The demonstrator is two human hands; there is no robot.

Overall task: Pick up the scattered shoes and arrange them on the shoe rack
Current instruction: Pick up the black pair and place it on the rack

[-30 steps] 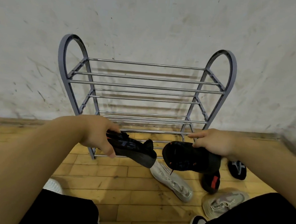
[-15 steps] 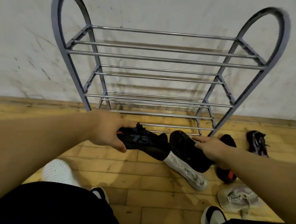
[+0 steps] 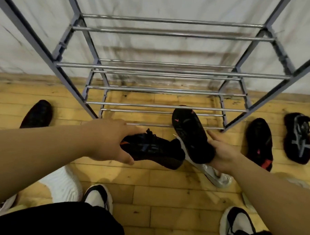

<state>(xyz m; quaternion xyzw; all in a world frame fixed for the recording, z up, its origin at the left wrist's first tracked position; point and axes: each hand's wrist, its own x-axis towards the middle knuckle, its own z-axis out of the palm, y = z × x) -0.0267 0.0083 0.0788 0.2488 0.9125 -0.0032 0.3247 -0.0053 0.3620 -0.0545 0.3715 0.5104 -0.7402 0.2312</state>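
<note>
Gripping one black shoe [image 3: 154, 149] by its collar, the left hand [image 3: 108, 141] holds it low before the shoe rack [image 3: 169, 71], while the right hand [image 3: 222, 156] cups the heel of a second black shoe [image 3: 189, 133] whose toe reaches the bottom rails. Both look light and soft-sided, best held at heel or collar. Fingers under the shoes are hidden, and the rack's top is cut off.

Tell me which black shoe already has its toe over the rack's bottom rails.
The black shoe with red accents in the right hand; its toe overlaps the metal rack's lowest rails, the others don't.
</note>
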